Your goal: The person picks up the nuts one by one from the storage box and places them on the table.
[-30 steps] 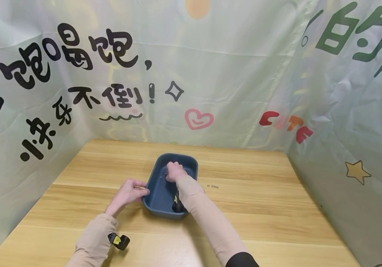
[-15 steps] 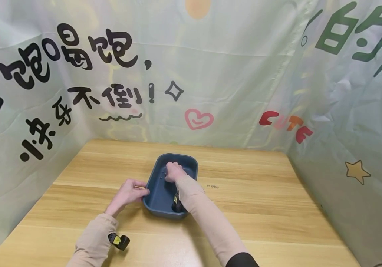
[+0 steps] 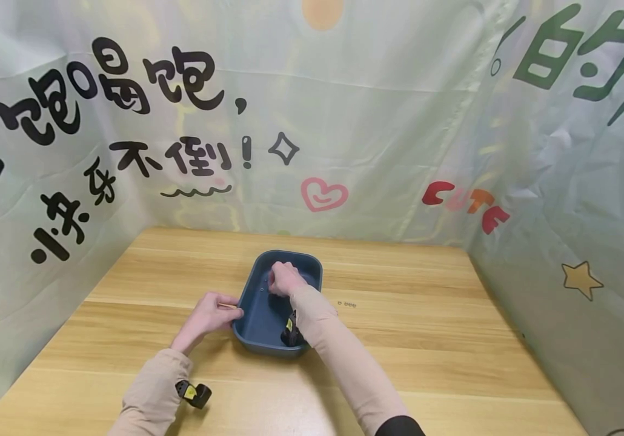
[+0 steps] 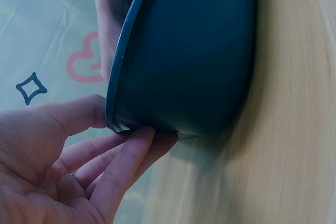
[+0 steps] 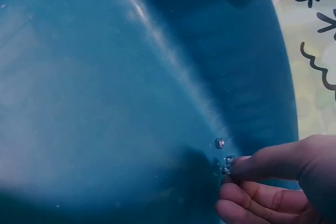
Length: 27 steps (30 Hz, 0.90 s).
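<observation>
A dark blue plastic bin (image 3: 262, 330) stands on the wooden table. My left hand (image 3: 211, 313) holds its left side; in the left wrist view the thumb lies at the rim (image 4: 116, 77) and the fingers (image 4: 126, 163) touch the outer wall. Inside the bin is my right hand (image 3: 286, 280), fingers curled. The right wrist view shows its thumb and finger tips pinching at tiny shiny metal nuts (image 5: 229, 161) near the foot of the wall. One more nut (image 5: 220, 143) lies just beside them. Exactly how many are between the fingertips is hidden.
To the right of the bin, several small metal nuts (image 3: 349, 304) lie in a row on the table (image 3: 426, 339). Printed cloth curtains (image 3: 377, 121) enclose the back and sides. A wrist camera (image 3: 194, 393) hangs from the left sleeve.
My right hand has shifted very slightly left within the bin, its fingers staying at the same spot. The left hand and the bin keep their places.
</observation>
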{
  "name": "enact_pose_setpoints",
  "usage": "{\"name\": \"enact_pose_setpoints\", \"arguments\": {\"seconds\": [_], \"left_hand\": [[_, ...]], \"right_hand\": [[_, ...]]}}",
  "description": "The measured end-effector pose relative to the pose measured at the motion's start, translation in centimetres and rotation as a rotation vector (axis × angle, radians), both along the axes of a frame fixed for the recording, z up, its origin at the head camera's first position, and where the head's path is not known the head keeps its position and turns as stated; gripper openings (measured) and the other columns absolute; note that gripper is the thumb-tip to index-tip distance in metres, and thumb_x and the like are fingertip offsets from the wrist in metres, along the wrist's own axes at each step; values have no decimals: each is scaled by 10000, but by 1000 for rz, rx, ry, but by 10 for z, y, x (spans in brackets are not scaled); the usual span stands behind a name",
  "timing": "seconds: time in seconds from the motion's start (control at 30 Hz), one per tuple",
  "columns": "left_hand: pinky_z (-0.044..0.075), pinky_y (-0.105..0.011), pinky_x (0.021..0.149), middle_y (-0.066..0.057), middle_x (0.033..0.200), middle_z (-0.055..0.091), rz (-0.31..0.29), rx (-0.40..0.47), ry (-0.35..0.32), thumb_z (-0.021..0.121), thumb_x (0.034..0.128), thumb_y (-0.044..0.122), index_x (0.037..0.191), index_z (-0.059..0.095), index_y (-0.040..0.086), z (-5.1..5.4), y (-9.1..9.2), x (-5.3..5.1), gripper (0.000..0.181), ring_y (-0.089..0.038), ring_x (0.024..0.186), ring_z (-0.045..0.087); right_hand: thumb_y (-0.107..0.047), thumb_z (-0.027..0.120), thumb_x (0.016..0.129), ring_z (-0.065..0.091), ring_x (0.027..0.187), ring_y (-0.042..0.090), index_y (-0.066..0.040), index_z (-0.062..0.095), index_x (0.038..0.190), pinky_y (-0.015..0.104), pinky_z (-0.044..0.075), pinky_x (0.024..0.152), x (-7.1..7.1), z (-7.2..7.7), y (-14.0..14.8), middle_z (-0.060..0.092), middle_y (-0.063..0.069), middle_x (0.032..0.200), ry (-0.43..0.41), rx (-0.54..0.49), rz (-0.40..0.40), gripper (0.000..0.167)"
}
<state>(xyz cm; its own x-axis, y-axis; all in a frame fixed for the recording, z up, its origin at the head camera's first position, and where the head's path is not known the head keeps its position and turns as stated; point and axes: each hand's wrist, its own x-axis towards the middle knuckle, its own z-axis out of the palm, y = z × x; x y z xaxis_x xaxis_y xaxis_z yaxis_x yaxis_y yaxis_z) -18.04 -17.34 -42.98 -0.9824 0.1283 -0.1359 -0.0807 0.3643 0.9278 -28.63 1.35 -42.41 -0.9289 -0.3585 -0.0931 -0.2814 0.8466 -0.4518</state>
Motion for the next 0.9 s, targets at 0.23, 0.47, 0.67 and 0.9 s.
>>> {"name": "enact_pose_setpoints", "arguments": {"seconds": [0.23, 0.47, 0.67, 0.9], "left_hand": [[664, -350, 734, -362, 1059, 706, 0, -2, 4, 691, 870, 24, 1219, 575, -230, -1, 0, 0, 447, -257, 879, 750], [664, -345, 727, -356, 1058, 709, -2, -7, 6, 695, 868, 26, 1213, 587, -222, -1, 0, 0, 438, -249, 870, 751], [664, -361, 737, -356, 1056, 708, -9, -1, 8, 686, 870, 16, 1204, 596, -217, -2, 0, 0, 417, -254, 855, 757], [665, -373, 740, -366, 1066, 701, -9, -15, 13, 687, 872, 17, 1216, 580, -226, -3, 0, -1, 435, -281, 863, 759]], "right_hand": [[27, 696, 851, 587, 612, 152, -45, 757, 878, 234, 477, 551, 6, 6, 5, 669, 44, 700, -46, -85, 11, 98], [-16, 748, 862, 619, 577, 141, -48, 749, 827, 232, 538, 545, 9, 11, 9, 677, 49, 690, -67, -119, 34, 47], [-45, 773, 850, 613, 556, 109, -64, 746, 785, 206, 529, 529, 10, 15, 14, 678, 19, 667, -61, -118, 67, 73], [-101, 806, 837, 613, 543, 93, -87, 754, 763, 193, 522, 528, 13, 21, 22, 696, 2, 652, -40, -119, 111, 91]]}}
